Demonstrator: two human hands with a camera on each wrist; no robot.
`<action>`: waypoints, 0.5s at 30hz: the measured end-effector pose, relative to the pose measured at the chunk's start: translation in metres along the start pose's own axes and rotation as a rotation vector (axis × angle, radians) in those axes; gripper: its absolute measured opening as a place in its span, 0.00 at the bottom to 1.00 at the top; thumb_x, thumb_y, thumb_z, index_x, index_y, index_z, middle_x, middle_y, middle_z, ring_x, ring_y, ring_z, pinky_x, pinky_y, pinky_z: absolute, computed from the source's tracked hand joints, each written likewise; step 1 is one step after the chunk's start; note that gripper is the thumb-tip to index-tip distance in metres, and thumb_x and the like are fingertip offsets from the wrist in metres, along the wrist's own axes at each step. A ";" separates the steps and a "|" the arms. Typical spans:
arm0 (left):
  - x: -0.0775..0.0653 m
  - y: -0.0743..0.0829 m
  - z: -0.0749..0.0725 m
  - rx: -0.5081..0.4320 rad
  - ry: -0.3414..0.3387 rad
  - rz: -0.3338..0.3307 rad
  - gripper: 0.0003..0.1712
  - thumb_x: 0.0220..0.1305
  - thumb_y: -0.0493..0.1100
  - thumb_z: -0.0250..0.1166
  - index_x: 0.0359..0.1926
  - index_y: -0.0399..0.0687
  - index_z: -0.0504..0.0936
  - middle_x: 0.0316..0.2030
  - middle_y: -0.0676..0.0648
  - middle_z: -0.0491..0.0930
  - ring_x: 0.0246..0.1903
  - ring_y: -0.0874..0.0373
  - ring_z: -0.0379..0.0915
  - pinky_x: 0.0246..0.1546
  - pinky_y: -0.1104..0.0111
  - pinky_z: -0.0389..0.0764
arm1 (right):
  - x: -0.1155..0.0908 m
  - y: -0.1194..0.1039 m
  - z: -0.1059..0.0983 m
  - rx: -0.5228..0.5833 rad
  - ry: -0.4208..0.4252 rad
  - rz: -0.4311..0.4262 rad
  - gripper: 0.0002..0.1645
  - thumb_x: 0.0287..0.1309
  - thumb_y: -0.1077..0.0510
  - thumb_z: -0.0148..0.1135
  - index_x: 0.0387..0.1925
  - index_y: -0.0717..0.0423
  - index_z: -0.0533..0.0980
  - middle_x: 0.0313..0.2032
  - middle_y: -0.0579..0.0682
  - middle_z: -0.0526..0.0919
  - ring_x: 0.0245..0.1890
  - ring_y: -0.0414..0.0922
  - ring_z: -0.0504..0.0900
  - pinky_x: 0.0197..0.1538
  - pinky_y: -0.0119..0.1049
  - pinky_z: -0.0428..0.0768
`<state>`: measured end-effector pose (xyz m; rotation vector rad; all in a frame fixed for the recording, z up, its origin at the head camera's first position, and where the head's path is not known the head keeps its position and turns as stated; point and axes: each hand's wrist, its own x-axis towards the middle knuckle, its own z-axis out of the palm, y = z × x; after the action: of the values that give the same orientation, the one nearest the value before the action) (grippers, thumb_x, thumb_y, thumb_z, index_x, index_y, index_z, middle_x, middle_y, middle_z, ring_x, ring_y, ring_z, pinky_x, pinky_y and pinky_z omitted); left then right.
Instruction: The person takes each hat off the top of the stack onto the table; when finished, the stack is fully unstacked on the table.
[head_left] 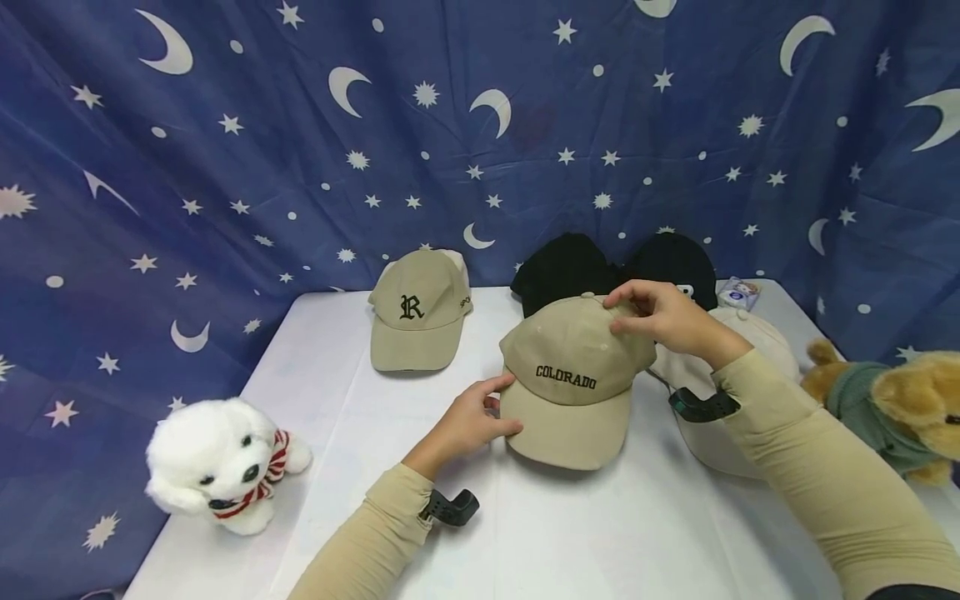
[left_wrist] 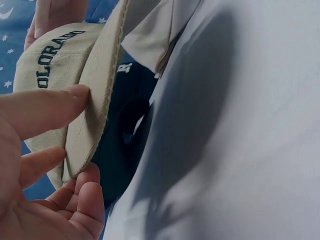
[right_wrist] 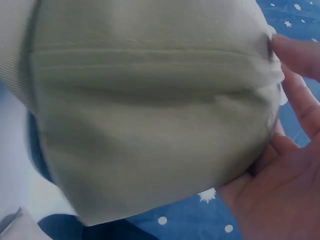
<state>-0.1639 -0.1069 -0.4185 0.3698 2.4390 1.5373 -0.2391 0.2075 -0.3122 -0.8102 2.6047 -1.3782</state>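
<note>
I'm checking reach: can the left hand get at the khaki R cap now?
Probably not yet: the left hand pinches the COLORADO cap, though nothing seems to block its way to the khaki R cap.

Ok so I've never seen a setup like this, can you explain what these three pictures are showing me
There's no machine here, just a person's two bare hands. The wide picture comes from a camera worn on the head, looking forward and down; the other two come from cameras on each wrist.

The left hand grips the brim of a tan COLORADO cap, while the right hand holds its crown, keeping it above the white table.

Farther back are a tan cap with an R and two dark caps. An off-white cap sits partly hidden by the right arm. A white plush dog is at left, a brown plush toy at right.
</note>
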 end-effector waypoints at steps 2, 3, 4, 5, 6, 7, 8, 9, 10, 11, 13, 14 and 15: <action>0.000 0.001 0.003 0.004 -0.007 0.001 0.42 0.56 0.39 0.75 0.71 0.42 0.69 0.57 0.44 0.73 0.42 0.57 0.73 0.34 0.68 0.78 | -0.002 0.000 -0.001 0.004 -0.011 0.005 0.19 0.61 0.64 0.69 0.52 0.65 0.78 0.51 0.58 0.80 0.43 0.40 0.77 0.47 0.25 0.73; 0.000 0.001 0.004 0.006 -0.011 0.001 0.42 0.56 0.39 0.75 0.71 0.42 0.69 0.56 0.44 0.73 0.42 0.57 0.74 0.33 0.68 0.78 | -0.004 0.000 -0.002 0.009 -0.017 0.009 0.19 0.61 0.64 0.69 0.52 0.66 0.78 0.51 0.59 0.79 0.43 0.41 0.77 0.47 0.25 0.73; 0.000 0.002 0.006 0.009 -0.014 0.003 0.42 0.55 0.39 0.75 0.71 0.42 0.69 0.56 0.44 0.73 0.42 0.57 0.74 0.33 0.68 0.78 | -0.005 0.000 -0.003 0.012 -0.022 0.009 0.19 0.60 0.64 0.69 0.52 0.66 0.77 0.51 0.59 0.79 0.43 0.41 0.77 0.48 0.25 0.73; 0.000 0.002 0.007 0.008 -0.016 0.004 0.42 0.55 0.38 0.75 0.71 0.42 0.69 0.56 0.44 0.73 0.42 0.57 0.74 0.34 0.68 0.78 | -0.006 0.000 -0.004 0.019 -0.026 0.008 0.19 0.60 0.64 0.69 0.53 0.66 0.77 0.51 0.59 0.79 0.44 0.41 0.76 0.48 0.25 0.73; 0.000 0.003 0.008 0.011 -0.017 0.007 0.42 0.55 0.38 0.75 0.71 0.42 0.69 0.56 0.44 0.73 0.42 0.57 0.73 0.34 0.68 0.78 | -0.007 0.000 -0.004 0.025 -0.027 0.008 0.20 0.60 0.65 0.69 0.53 0.66 0.77 0.51 0.59 0.79 0.44 0.42 0.76 0.48 0.25 0.73; 0.000 0.003 0.009 0.011 -0.017 0.010 0.42 0.55 0.38 0.75 0.71 0.42 0.69 0.56 0.44 0.73 0.42 0.57 0.74 0.34 0.68 0.78 | -0.007 0.000 -0.005 0.031 -0.028 0.007 0.20 0.60 0.65 0.69 0.53 0.67 0.77 0.52 0.59 0.79 0.45 0.41 0.77 0.49 0.25 0.73; 0.000 0.004 0.010 0.013 -0.018 0.015 0.42 0.55 0.38 0.75 0.71 0.42 0.69 0.56 0.44 0.72 0.42 0.57 0.74 0.35 0.68 0.78 | -0.008 0.000 -0.005 0.039 -0.030 0.006 0.19 0.60 0.66 0.69 0.52 0.67 0.77 0.52 0.60 0.79 0.45 0.41 0.77 0.49 0.25 0.73; 0.000 0.004 0.011 0.017 -0.019 0.020 0.42 0.55 0.38 0.75 0.70 0.42 0.70 0.56 0.43 0.72 0.43 0.57 0.74 0.35 0.68 0.78 | -0.008 0.000 -0.005 0.043 -0.031 0.003 0.19 0.59 0.66 0.69 0.52 0.67 0.78 0.52 0.60 0.79 0.46 0.41 0.77 0.50 0.25 0.73; 0.000 0.004 0.012 0.019 -0.019 0.023 0.42 0.55 0.38 0.75 0.70 0.42 0.70 0.56 0.43 0.72 0.43 0.57 0.74 0.35 0.69 0.78 | -0.008 0.000 -0.006 0.049 -0.035 -0.002 0.19 0.59 0.67 0.69 0.52 0.67 0.78 0.52 0.61 0.79 0.46 0.40 0.77 0.50 0.25 0.74; 0.000 0.005 0.014 0.022 -0.020 0.027 0.42 0.55 0.38 0.75 0.70 0.42 0.70 0.56 0.43 0.72 0.43 0.57 0.74 0.35 0.69 0.78 | -0.008 0.000 -0.006 0.056 -0.039 -0.006 0.19 0.59 0.67 0.69 0.52 0.68 0.78 0.52 0.61 0.79 0.46 0.40 0.77 0.50 0.25 0.74; 0.000 0.005 0.016 0.027 -0.021 0.031 0.42 0.54 0.38 0.75 0.70 0.42 0.70 0.56 0.43 0.72 0.43 0.57 0.74 0.35 0.70 0.78 | -0.009 0.001 -0.005 0.059 -0.044 -0.009 0.20 0.59 0.67 0.69 0.52 0.68 0.78 0.52 0.61 0.79 0.46 0.39 0.78 0.49 0.25 0.75; 0.000 0.005 0.017 0.028 -0.023 0.031 0.42 0.54 0.38 0.75 0.70 0.42 0.70 0.56 0.43 0.72 0.43 0.57 0.74 0.35 0.70 0.78 | -0.009 0.001 -0.005 0.059 -0.047 -0.009 0.20 0.59 0.67 0.69 0.52 0.68 0.78 0.52 0.61 0.79 0.46 0.39 0.78 0.49 0.25 0.75; 0.000 0.006 0.018 0.029 -0.026 0.031 0.42 0.54 0.38 0.75 0.70 0.41 0.70 0.56 0.43 0.72 0.43 0.57 0.74 0.35 0.70 0.78 | -0.010 0.001 -0.005 0.057 -0.048 -0.010 0.20 0.59 0.67 0.69 0.52 0.68 0.78 0.52 0.61 0.79 0.46 0.39 0.77 0.49 0.25 0.75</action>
<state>-0.1572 -0.0896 -0.4207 0.4326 2.4489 1.5019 -0.2329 0.2165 -0.3114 -0.8390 2.5169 -1.4105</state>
